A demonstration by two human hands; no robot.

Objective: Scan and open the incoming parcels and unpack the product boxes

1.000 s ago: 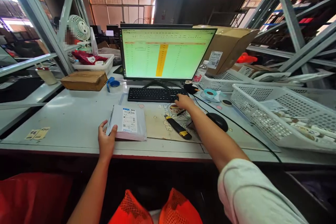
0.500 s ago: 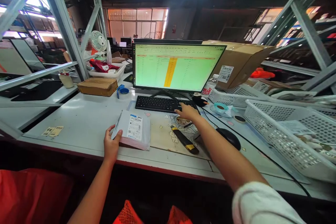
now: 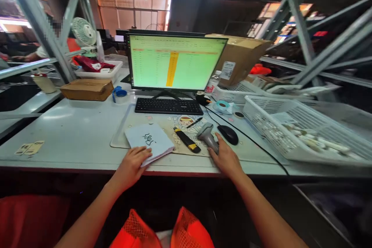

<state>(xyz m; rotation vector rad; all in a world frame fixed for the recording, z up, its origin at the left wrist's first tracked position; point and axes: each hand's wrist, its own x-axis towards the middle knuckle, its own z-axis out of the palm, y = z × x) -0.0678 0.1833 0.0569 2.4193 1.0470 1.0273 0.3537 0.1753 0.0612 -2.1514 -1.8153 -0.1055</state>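
A white parcel [image 3: 158, 141] with handwritten black characters on its upper face lies at the front of the desk. My left hand [image 3: 134, 164] grips its near-left edge, fingers on top; the thumb is hidden. To the right, my right hand [image 3: 226, 155] is closed around the handle of a grey barcode scanner [image 3: 207, 132], whose head points up and left. Between the two hands lies a black-and-yellow utility knife [image 3: 187, 140], with a black pen [image 3: 194, 122] just above it. A black mouse [image 3: 228, 135] sits right beside the scanner.
A keyboard [image 3: 168, 105] stands before the lit monitor [image 3: 177, 62]. White plastic baskets [image 3: 270, 139] occupy the right side, near a large carton [image 3: 241, 58]. At the left are a flat brown box [image 3: 87, 89] and a blue tape roll [image 3: 119, 93]. A cable crosses the desk's right part.
The parcel now shows its handwritten face instead of the printed label. My right hand has left the keyboard and come back to the scanner. The whole view has shifted.
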